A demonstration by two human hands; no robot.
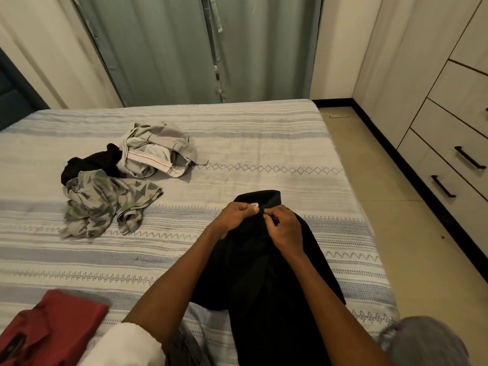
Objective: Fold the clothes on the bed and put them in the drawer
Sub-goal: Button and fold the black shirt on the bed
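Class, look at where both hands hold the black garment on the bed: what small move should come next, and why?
Probably draw the two hands apart to spread the collar flat. The left hand and right hand pinch the black garment close together by its label, and the cloth below lies bunched on the bed, not yet folded.

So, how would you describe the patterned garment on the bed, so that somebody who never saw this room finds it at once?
Start from the striped bed and look to its left half, where three loose garments lie in a heap. The patterned garment is the one nearest the person, in front of the black piece and the beige trousers. Only it carries grey-green triangle shapes.
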